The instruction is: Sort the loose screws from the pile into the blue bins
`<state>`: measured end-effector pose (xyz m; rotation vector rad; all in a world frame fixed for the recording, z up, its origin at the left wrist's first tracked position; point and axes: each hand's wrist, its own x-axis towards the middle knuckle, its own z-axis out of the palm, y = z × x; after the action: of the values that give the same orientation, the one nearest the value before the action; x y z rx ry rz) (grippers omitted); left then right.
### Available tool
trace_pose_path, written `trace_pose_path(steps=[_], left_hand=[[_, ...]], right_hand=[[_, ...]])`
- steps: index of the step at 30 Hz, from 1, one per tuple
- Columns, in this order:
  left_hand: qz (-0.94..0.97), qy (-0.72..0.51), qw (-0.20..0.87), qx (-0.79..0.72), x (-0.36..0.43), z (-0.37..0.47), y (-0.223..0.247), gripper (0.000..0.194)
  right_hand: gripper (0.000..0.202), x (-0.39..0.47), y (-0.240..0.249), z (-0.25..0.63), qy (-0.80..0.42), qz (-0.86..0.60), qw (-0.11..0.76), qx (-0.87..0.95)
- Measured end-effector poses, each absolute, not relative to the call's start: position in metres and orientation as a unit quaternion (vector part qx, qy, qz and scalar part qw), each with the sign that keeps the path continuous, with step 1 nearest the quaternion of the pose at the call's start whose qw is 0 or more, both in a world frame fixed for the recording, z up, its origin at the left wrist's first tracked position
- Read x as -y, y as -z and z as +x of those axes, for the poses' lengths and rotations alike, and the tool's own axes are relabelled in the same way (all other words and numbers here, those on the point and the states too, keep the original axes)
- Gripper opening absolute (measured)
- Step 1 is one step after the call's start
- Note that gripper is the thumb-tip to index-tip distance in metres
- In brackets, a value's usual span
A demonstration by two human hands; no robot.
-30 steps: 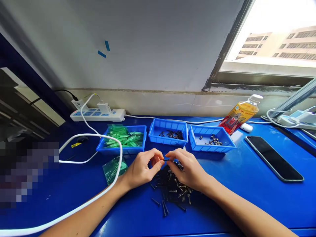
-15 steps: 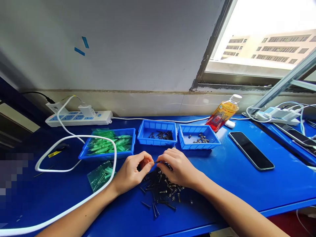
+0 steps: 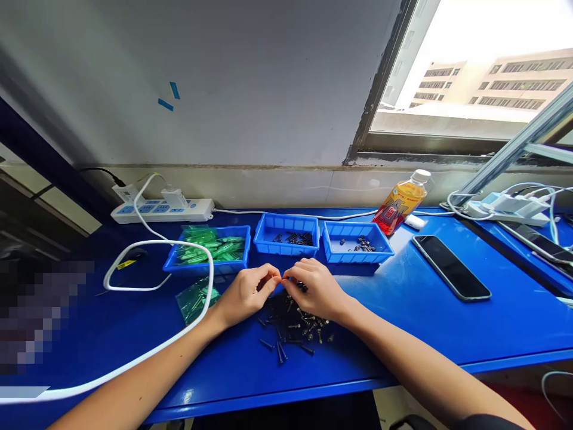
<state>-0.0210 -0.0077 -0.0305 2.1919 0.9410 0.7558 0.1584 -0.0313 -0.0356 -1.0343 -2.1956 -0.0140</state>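
My left hand [image 3: 251,291] and my right hand [image 3: 315,290] meet fingertip to fingertip above a pile of dark screws [image 3: 293,334] on the blue table. Each hand is pinched closed; whatever lies between the fingertips is too small to make out. Behind them stand three blue trays: the left tray [image 3: 210,270] holds green-wrapped pieces [image 3: 219,248], the middle tray [image 3: 286,246] dark screws [image 3: 301,239], and the right tray [image 3: 358,258] small metal parts [image 3: 364,245]. A green plastic bag [image 3: 190,301] lies left of my left hand.
A white cable [image 3: 147,346] loops over the left side, passing across my left forearm. At the back are a power strip [image 3: 197,210] and a tilted drink bottle [image 3: 400,203]. On the right lie a phone [image 3: 452,267] and another power strip [image 3: 505,209].
The camera view has shifted slightly. My fingertips have come together, and the thin dark piece seen between them earlier is now hidden.
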Motion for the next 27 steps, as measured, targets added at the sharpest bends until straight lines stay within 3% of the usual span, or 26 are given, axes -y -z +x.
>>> trace_pose_path(steps=[6, 19, 27], left_hand=[[0.829, -0.288, 0.316, -0.361, 0.011, -0.021, 0.029, 0.025], [0.837, -0.280, 0.307, -0.356, 0.010, -0.022, 0.028, 0.024], [0.849, -0.274, 0.292, -0.343, 0.007, -0.024, 0.034, 0.032]], right_hand=[[0.004, 0.032, 0.030, 0.158, -0.008, -0.404, 0.351, 0.844], [0.007, 0.036, 0.026, 0.156, -0.019, -0.412, 0.357, 0.838], [0.007, 0.022, 0.029, 0.156, 0.028, -0.333, 0.332, 0.882]])
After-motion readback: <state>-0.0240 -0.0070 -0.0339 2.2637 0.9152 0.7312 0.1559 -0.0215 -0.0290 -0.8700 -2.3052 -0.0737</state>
